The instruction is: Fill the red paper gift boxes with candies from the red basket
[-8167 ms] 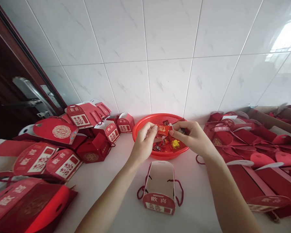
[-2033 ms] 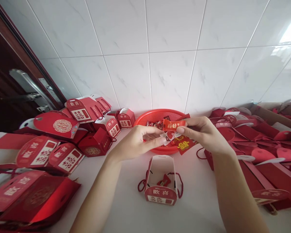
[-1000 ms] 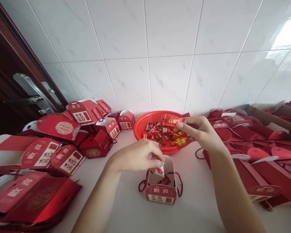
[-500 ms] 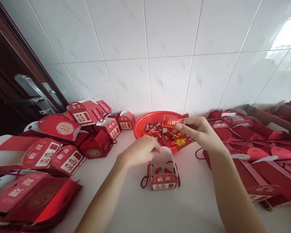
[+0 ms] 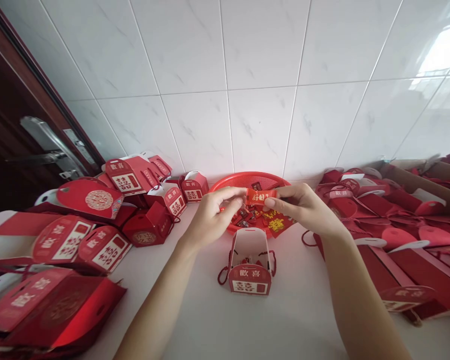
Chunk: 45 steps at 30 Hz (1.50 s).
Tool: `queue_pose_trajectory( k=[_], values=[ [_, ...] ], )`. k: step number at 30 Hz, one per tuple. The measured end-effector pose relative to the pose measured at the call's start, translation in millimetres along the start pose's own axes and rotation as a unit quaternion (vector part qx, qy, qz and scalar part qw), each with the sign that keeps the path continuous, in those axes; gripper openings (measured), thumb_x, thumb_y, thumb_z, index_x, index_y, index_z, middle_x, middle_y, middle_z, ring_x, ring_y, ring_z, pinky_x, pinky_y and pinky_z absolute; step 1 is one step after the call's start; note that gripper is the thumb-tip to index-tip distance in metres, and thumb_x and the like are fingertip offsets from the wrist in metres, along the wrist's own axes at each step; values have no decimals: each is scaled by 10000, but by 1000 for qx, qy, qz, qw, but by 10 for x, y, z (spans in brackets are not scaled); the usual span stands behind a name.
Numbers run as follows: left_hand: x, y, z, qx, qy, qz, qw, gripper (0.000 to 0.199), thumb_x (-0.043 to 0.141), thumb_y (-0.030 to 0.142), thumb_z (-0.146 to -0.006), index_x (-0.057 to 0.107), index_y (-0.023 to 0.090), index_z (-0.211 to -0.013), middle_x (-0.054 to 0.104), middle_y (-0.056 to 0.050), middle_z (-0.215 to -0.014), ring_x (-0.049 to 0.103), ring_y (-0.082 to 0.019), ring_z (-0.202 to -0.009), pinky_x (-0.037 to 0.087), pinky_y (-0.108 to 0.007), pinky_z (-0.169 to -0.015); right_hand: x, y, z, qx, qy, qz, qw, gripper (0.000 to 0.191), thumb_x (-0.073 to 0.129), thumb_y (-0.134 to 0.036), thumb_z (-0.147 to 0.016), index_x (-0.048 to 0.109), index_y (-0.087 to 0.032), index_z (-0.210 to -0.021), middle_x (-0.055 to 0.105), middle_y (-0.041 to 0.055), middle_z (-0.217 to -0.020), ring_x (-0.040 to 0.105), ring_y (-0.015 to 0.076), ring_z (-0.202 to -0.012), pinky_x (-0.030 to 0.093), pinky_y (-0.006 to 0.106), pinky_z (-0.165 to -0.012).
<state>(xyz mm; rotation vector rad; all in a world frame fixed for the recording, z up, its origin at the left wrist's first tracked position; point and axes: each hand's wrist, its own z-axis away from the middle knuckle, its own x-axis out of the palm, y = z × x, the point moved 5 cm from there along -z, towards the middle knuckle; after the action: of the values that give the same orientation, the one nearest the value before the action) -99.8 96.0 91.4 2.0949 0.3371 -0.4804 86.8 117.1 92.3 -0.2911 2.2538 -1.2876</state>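
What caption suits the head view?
Right hand holds oblong orange-red wrapped packet, left hand close, near open red cardboard box.

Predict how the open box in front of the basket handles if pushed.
The open box probably slides lightly: thin card walls, few small items visible inside. It sits flat, so tipping seems unlikely. Its raised back flap looks thin and may bend.

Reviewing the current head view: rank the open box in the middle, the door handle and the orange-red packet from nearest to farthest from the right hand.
1. Orange-red packet: held in the right hand.
2. Open box: below and to the left of that hand in the picture.
3. Door handle: far left.
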Motion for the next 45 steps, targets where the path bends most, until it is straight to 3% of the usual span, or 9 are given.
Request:
queue_pose_trajectory(
  k=[3,7,11,16,22,28,38,45],
  values=[
    [-24,5,12,-16,25,54,998,280,619,346,-943,778,192,-1113,791,-63,-1073,718,-230,-1039,567,-312,-883,18,12,-5,3,-7,0,1000,478,713,-476,-889,498,-163,-599,298,-56,-579,240,61,-527,178,248,-457],
    [18,40,32,-8,-10,92,996,256,696,387,-912,788,206,-1068,794,-47,-1008,730,-204,-961,576,-276,-827,60,12,-8,-3,-25,0,1000,423,688,-476,-911,602,-148,-659,335,-52,-571,260,69,-529,193,247,-455],
    [7,82,48,1,-10,80,997,214,710,367,-905,783,195,-1009,793,-45,-989,729,-194,-930,580,-261,-792,88,-21,-3,-14,-28,15,999,388,695,-467,-909,661,-151,-685,333,-56,-563,258,73,-524,199,248,-447],
    [1,125,82,10,-20,57,998,208,706,369,-907,784,199,-998,788,-50,-1004,718,-207,-974,575,-289,-850,91,-64,11,-30,-24,19,999,330,696,-470,-908,756,-153,-838,450,-38,-582,315,81,-525,252,248,-456],
    [31,122,94,-3,-10,73,997,255,798,358,-825,798,215,-1036,782,-55,-1003,717,-217,-957,570,-306,-853,80,-100,14,-58,-10,34,998,381,702,-492,-901,709,-162,-709,475,-26,-558,356,93,-532,298,252,-472],
    [62,72,76,-58,-1,204,977,213,853,327,-762,808,209,-933,776,-31,-871,721,-181,-807,585,-279,-741,84,-158,28,-97,30,59,993,426,689,-518,-905,691,-172,-655,487,-13,-580,379,105,-562,355,261,-509],
    [107,38,68,-61,35,313,947,138,905,292,-683,830,257,-793,748,0,-776,685,-138,-729,584,-257,-706,57,-228,61,-123,86,78,986,425,706,-587,-863,775,-202,-695,622,45,-668,494,148,-613,384,283,-503],
    [133,32,49,-79,57,352,931,182,938,329,-598,822,270,-724,729,0,-762,679,-160,-756,588,-300,-713,66,-220,70,-132,87,56,986,291,730,-476,-885,819,-216,-791,614,24,-624,487,131,-584,380,265,-492]
  ],
)
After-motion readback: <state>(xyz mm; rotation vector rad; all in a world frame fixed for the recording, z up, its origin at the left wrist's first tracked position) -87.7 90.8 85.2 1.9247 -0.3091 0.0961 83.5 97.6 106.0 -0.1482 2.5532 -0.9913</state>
